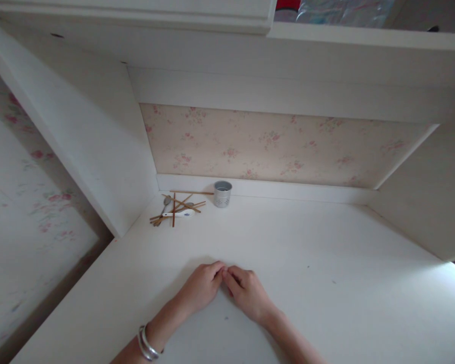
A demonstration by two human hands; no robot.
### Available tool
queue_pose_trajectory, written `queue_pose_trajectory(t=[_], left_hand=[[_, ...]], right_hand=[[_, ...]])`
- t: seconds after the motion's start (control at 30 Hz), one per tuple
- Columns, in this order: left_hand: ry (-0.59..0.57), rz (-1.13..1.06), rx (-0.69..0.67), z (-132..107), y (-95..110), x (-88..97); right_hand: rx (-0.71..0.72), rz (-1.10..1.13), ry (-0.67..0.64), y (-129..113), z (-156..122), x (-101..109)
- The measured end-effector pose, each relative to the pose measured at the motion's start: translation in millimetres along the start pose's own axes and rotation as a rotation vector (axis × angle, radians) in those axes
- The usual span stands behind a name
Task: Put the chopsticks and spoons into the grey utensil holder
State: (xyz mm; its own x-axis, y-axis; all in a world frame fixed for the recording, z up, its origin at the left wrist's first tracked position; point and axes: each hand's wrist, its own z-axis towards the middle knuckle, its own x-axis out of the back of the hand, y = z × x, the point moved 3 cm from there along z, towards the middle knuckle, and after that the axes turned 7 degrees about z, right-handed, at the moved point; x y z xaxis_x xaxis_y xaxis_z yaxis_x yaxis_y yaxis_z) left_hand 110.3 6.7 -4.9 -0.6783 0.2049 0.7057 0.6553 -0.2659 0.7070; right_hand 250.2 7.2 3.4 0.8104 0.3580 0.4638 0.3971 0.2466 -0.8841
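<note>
Meeting on the desk [326,263], left hand [200,289] and right hand [249,293] curl half-closed; grip contents, if any, hidden.

Left hand [201,289] and right hand [247,294] on the white surface [326,263], bent fingers [217,269] touching tip to tip, brown sticks [176,205] and spoons [179,214] far back, beside a little metal cup [222,194]

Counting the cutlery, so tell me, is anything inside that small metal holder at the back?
Nothing rises above the rim of the metal holder; its lower inside is hidden by its own wall. The chopsticks and spoons lie beside it.
</note>
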Motion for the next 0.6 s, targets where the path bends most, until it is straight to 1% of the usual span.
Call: queue_pose_trajectory(t=[0.6], left_hand=[[-0.001,0.017,-0.013,-0.7,0.7,0.0]], right_hand=[[0.008,-0.009,-0.007,0.0,0.7,-0.1]])
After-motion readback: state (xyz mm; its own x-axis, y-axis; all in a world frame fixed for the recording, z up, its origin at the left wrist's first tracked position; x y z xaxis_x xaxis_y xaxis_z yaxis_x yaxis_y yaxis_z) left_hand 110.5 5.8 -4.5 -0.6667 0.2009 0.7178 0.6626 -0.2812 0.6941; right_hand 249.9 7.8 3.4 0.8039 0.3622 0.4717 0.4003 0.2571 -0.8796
